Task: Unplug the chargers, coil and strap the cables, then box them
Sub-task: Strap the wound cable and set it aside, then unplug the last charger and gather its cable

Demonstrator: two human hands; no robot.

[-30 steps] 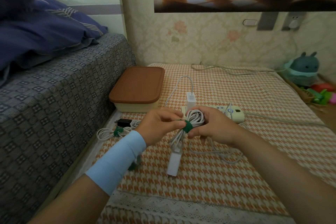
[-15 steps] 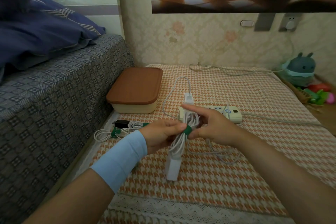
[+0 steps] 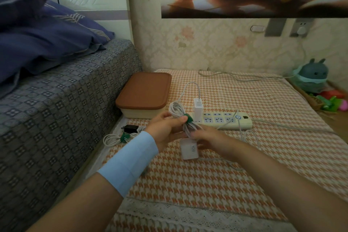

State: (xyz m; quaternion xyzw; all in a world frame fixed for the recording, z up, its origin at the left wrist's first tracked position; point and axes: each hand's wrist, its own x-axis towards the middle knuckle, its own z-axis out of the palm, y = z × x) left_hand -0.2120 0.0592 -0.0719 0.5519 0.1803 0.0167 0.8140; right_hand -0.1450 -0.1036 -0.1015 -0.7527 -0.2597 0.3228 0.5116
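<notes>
The left hand point(image 3: 165, 130) grips the coiled white charger cable point(image 3: 177, 111) at its green fabric strap point(image 3: 188, 117), held above the tabletop point(image 3: 207, 184); the right hand point(image 3: 209, 137) pinches the lower loops above the hanging white square charger block point(image 3: 189, 149). Cinch the strap snugly at mid-coil, loops parallel, block supported.

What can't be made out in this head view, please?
- Box contents, head view: its brown lid covers them.
- Right hand fingers, head view: behind the white charger and the coiled cable gripped by the left hand.
- Charger's label, head view: too small and blurred.
- Green strap fastening, head view: far side hidden.
</notes>
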